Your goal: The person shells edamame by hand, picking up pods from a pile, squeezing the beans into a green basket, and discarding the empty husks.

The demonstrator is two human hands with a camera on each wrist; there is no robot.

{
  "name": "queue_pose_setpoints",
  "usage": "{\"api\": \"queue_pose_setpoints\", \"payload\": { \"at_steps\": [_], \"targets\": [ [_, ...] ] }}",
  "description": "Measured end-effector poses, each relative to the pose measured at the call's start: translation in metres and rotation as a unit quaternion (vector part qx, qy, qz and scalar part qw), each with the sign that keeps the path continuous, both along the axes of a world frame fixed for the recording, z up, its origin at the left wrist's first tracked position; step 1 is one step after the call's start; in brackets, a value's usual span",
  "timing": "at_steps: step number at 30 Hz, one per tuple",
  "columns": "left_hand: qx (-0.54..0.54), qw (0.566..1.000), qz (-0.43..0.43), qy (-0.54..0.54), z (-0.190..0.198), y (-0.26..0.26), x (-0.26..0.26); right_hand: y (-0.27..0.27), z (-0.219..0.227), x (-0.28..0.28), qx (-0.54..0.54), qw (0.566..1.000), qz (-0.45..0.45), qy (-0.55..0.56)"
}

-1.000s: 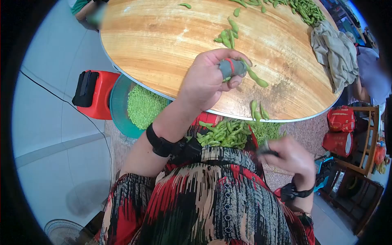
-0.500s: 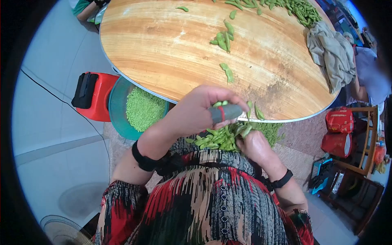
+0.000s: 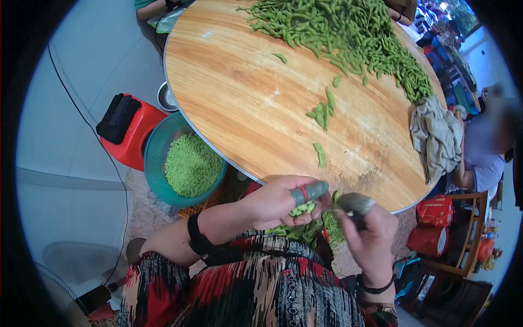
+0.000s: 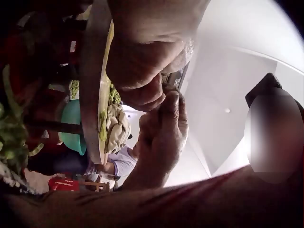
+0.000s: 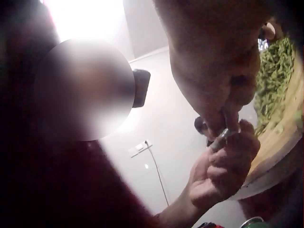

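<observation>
My left hand, a grey cover with a red band on its thumb, is palm up with several shelled beans in its curled fingers. Facing it, my right hand, also with a grey thumb cover, pinches a small green pod between the two hands. Their fingertips meet in the left wrist view, where my left hand is above my right hand. Most of the pod is hidden by fingers. Below the hands, more pods lie at the lap.
A round wooden table holds a large pod heap, a few scattered pods and a grey cloth. At left are a teal basket of shelled beans and a red container. Another person sits at right.
The head view has shifted, showing more of the table and its pod heap. My right hand has come up from the lap pods to my left hand with a pod.
</observation>
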State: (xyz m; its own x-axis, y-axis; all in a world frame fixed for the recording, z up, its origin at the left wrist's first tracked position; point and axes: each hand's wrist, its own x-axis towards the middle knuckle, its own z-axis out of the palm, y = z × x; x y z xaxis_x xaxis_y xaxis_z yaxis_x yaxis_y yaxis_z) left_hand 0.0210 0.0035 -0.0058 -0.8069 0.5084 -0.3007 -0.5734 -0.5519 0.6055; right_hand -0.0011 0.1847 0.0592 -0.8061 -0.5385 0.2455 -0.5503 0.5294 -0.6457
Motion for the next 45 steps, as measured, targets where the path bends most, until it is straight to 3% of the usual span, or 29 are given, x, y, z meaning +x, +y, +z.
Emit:
{"api": "queue_pose_setpoints", "payload": {
  "at_steps": [1,3,5,7,9,10,12,13,15,16,17,18,20,21,23,24,26,27,29,31,33,35,38,40,41,43,45],
  "targets": [
    [0.001,1.0,0.005,0.005,0.003,-0.003,0.0,-0.009,0.002,-0.006,0.011,0.998,0.066,-0.012],
    [0.052,0.993,0.02,-0.107,0.013,-0.014,-0.003,-0.027,0.004,-0.014,0.049,0.994,0.087,-0.039],
    [0.094,0.992,0.008,-0.086,-0.001,-0.029,0.004,-0.033,0.008,-0.036,0.022,0.996,0.064,-0.049],
    [0.018,0.993,0.119,0.005,0.002,-0.051,0.015,-0.03,0.005,-0.075,-0.018,0.996,0.0,-0.083],
    [0.037,0.982,0.181,0.022,-0.011,-0.096,0.03,-0.018,-0.013,-0.145,-0.024,1.0,-0.016,0.0],
    [-0.03,0.958,0.286,0.017,-0.013,-0.112,0.038,-0.009,-0.018,-0.185,0.068,0.997,-0.027,0.025],
    [-0.165,0.873,0.459,-0.012,-0.021,-0.143,0.048,0.004,-0.027,-0.246,0.086,0.989,-0.114,0.039],
    [-0.233,0.816,0.528,-0.034,-0.03,-0.16,0.052,0.012,-0.034,-0.279,0.112,0.978,-0.142,0.105],
    [-0.282,0.824,0.489,0.034,-0.072,-0.211,0.074,0.021,-0.047,-0.345,0.103,0.975,-0.152,0.122],
    [-0.459,0.782,0.421,-0.005,-0.095,-0.23,0.086,0.02,-0.048,-0.373,0.134,0.964,-0.2,0.117],
    [-0.619,0.708,0.337,-0.045,-0.112,-0.241,0.096,0.018,-0.05,-0.396,0.163,0.949,-0.248,0.109],
    [-0.619,0.708,0.338,-0.039,-0.12,-0.241,0.102,0.017,-0.055,-0.417,0.16,0.948,-0.252,0.113],
    [-0.768,0.553,0.322,-0.023,-0.132,-0.242,0.105,0.012,-0.065,-0.45,0.16,0.931,-0.299,0.135],
    [-0.768,0.554,0.32,-0.023,-0.131,-0.245,0.098,0.006,-0.067,-0.46,0.16,0.931,-0.3,0.134],
    [-0.533,0.684,0.496,-0.051,-0.124,-0.248,0.094,-0.003,-0.082,-0.472,0.102,0.94,-0.302,0.119],
    [-0.536,0.686,0.489,-0.057,-0.114,-0.246,0.086,-0.006,-0.086,-0.466,0.024,0.956,-0.28,0.082],
    [-0.419,0.675,0.607,-0.004,-0.09,-0.235,0.062,-0.014,-0.07,-0.43,0.042,0.968,-0.243,0.045],
    [-0.426,0.677,0.6,-0.011,-0.073,-0.227,0.05,-0.017,-0.064,-0.41,0.053,0.977,-0.204,0.012],
    [-0.375,0.709,0.585,0.117,-0.039,-0.204,0.021,-0.019,-0.069,-0.39,0.05,0.985,-0.167,0.013],
    [-0.489,0.698,0.483,0.201,-0.018,-0.169,-0.006,-0.032,-0.065,-0.346,0.02,0.998,-0.056,-0.009],
    [-0.488,0.748,0.349,0.285,0.0,-0.129,-0.028,-0.045,-0.057,-0.301,0.039,0.999,-0.029,0.016],
    [-0.545,0.715,0.23,0.372,0.005,-0.087,-0.041,-0.05,-0.052,-0.263,0.061,0.998,-0.022,0.004],
    [-0.535,0.704,0.167,0.436,-0.006,-0.037,-0.041,-0.041,-0.054,-0.223,0.03,0.998,0.042,-0.031],
    [-0.63,0.592,0.08,0.496,-0.003,-0.018,-0.043,-0.032,-0.045,-0.2,0.031,0.996,0.06,-0.061],
    [-0.632,0.589,0.079,0.498,-0.002,-0.015,-0.043,-0.028,-0.043,-0.192,0.035,0.992,0.079,-0.088],
    [-0.657,0.541,0.051,0.523,-0.003,-0.009,-0.039,-0.015,-0.044,-0.181,0.019,0.993,0.085,-0.08],
    [-0.638,0.555,0.018,0.534,-0.01,-0.008,-0.034,0.0,-0.043,-0.174,-0.126,0.989,0.021,-0.072]
  ]
}}
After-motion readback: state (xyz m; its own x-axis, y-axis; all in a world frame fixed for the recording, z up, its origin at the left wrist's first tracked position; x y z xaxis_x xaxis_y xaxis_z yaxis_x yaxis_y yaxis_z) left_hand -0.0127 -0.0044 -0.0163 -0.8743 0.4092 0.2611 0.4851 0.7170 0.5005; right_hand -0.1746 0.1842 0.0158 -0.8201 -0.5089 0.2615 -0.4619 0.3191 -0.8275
